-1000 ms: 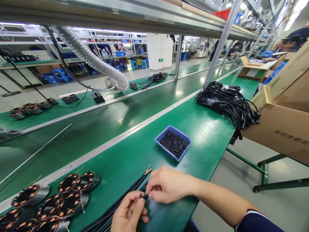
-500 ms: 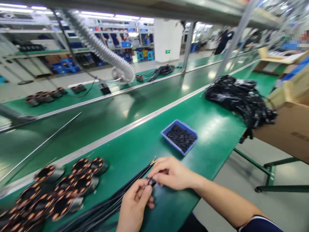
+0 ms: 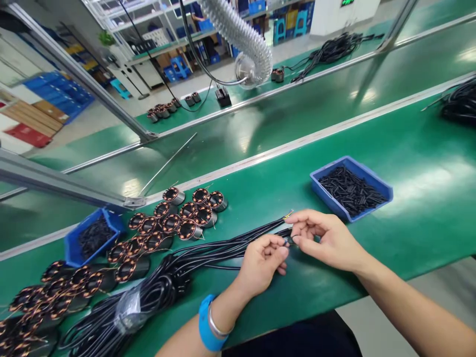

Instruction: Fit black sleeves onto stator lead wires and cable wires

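My left hand is closed, thumb and forefinger pinching what looks like the end of a black cable. My right hand meets it from the right, thumb and fingers curled together at the same spot; a small dark piece shows between the fingertips, too small to make out. Beneath and behind the hands lies a bundle of black cables with bare coloured wire ends near my right fingertips. To the left, the bundle is coiled and wrapped in clear plastic.
A blue bin of short black tubes stands at right, another blue bin at left. Several copper-wound stators crowd the green bench. A thin metal rod, frame posts and a clear flexible duct stand beyond. More black cables lie at far right.
The view has swung left and down, bringing the left bin and coiled cables into sight. My hands still work together; the right fingers have opened out a little around the small dark piece.
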A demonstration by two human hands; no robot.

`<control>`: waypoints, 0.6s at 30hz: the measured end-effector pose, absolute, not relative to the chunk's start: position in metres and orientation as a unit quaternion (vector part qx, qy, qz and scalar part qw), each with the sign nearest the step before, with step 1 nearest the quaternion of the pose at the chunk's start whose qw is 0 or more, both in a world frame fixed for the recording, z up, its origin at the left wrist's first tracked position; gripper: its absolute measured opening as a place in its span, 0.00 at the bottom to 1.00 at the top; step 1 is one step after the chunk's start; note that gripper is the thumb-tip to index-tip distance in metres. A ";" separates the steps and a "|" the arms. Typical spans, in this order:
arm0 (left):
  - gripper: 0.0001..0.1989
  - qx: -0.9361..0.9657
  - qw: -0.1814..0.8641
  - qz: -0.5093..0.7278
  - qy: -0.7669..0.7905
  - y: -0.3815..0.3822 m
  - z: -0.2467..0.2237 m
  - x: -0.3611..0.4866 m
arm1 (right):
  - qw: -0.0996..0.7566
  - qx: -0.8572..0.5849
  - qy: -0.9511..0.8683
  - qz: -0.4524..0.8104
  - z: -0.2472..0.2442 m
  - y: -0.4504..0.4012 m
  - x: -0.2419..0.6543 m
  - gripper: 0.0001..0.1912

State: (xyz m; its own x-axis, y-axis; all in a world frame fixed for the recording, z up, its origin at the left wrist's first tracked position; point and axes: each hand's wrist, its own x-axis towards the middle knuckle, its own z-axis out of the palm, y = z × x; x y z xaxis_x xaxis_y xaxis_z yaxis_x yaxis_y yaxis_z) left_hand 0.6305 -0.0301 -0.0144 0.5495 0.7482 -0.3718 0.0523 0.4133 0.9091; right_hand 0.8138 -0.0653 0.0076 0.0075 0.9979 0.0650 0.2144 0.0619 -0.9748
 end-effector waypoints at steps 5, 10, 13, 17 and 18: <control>0.25 0.490 0.732 0.232 0.412 -0.030 -0.015 0.630 | 0.449 -0.530 -0.579 0.428 0.013 -0.063 0.818 0.16; 0.26 0.493 0.730 0.232 0.413 -0.031 -0.016 0.630 | 0.407 -0.499 -0.628 0.437 0.022 -0.060 0.822 0.19; 0.25 0.496 0.730 0.232 0.409 -0.031 -0.016 0.630 | 0.409 -0.497 -0.646 0.409 0.025 -0.059 0.824 0.19; 0.25 0.502 0.729 0.230 0.404 -0.031 -0.016 0.630 | 0.410 -0.502 -0.659 0.382 0.028 -0.058 0.826 0.20; 0.25 0.502 0.728 0.230 0.405 -0.031 -0.016 0.630 | 0.401 -0.500 -0.665 0.382 0.029 -0.058 0.826 0.20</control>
State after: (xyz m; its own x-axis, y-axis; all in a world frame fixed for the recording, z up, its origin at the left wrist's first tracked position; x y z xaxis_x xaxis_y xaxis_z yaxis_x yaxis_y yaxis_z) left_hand 0.6299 -0.0309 -0.0159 0.5656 0.7425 -0.3588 0.0718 0.3891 0.9184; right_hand 0.8258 -0.0582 0.0285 -0.1768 0.9724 0.1521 0.3595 0.2076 -0.9098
